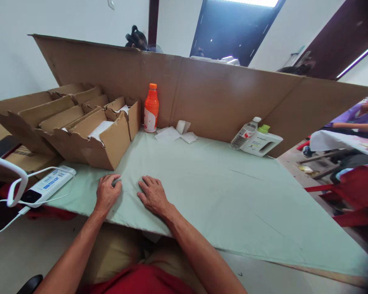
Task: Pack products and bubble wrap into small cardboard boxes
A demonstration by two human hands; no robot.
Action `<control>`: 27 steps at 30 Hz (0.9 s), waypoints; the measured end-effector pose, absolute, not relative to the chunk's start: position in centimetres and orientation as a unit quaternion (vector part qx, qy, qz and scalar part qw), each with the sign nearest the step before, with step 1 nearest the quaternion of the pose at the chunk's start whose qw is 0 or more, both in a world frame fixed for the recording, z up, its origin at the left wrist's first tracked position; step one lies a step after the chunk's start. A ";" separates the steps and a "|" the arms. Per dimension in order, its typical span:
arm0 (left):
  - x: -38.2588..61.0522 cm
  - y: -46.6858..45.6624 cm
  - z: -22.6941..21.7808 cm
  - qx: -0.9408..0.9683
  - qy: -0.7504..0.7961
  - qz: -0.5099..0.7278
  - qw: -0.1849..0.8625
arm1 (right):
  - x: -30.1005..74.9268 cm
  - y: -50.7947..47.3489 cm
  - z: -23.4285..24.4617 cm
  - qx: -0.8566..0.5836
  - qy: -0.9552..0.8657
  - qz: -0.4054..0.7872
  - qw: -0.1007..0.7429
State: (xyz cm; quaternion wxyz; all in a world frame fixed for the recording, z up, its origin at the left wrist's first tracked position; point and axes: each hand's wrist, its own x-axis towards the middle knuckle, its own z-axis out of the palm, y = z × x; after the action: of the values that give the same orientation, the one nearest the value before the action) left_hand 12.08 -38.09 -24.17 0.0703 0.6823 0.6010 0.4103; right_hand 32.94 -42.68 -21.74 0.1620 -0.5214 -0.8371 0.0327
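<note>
My left hand (108, 192) rests on the pale green cloth-covered table (208, 192), close to the near corner of a cardboard divider box (92, 149). Its fingers are loosely curved, with a gap between thumb and forefinger, and I see nothing held. Palm down to the right of it lies my right hand (153, 195), fingers spread on the cloth and holding nothing. The two hands are apart. White pieces (101, 130) show inside the box compartments. Beyond my hands, white paper sheets (168, 134) and a small white roll-like piece (180, 126) lie near the back.
An orange bottle (151, 108) stands by the cardboard screen (221, 98). A clear plastic bottle (246, 134) and a white jug (260, 143) lean at the back right. A white power bank (53, 181) with cables sits left. Another person (360, 116) sits beyond a red chair (355, 192).
</note>
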 end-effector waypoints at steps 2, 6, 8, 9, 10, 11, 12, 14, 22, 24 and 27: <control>12.1 -38.1 -24.2 0.683 0.601 0.409 0.071 | 33.0 -42.7 -21.8 -0.522 -0.837 0.036 0.161; 12.0 -38.0 -24.2 0.683 0.603 0.406 0.073 | 33.0 -42.7 -21.9 -0.520 -0.837 0.031 0.166; 11.9 -38.0 -24.2 0.683 0.604 0.404 0.073 | 32.9 -42.7 -21.9 -0.518 -0.839 0.026 0.164; 11.9 -38.0 -24.2 0.683 0.604 0.404 0.073 | 32.9 -42.7 -21.8 -0.518 -0.839 0.025 0.162; 11.9 -38.0 -24.2 0.683 0.604 0.404 0.073 | 32.9 -42.7 -21.8 -0.519 -0.839 0.023 0.161; 11.9 -38.0 -24.1 0.684 0.604 0.404 0.073 | 32.9 -42.7 -21.8 -0.520 -0.839 0.020 0.161; 11.9 -38.0 -24.1 0.684 0.604 0.404 0.073 | 32.9 -42.7 -21.8 -0.520 -0.838 0.017 0.161; 11.9 -38.0 -24.1 0.683 0.604 0.404 0.074 | 32.9 -42.7 -21.8 -0.519 -0.840 0.005 0.161; 11.5 -37.6 -23.8 0.686 0.610 0.387 0.081 | 32.5 -43.4 -21.9 -0.521 -0.841 -0.009 0.148; 11.3 -37.5 -23.8 0.689 0.612 0.378 0.082 | 32.4 -44.7 -22.0 -0.528 -0.836 -0.007 0.149; 11.1 -37.3 -23.7 0.694 0.614 0.367 0.083 | 32.5 -47.3 -22.1 -0.530 -0.834 -0.005 0.150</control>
State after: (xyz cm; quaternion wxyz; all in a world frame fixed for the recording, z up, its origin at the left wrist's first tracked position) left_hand 11.07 -37.29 -23.66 0.0831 0.6938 0.6139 0.3673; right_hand 32.52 -47.33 -22.06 0.1505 -0.5305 -0.8342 -0.0049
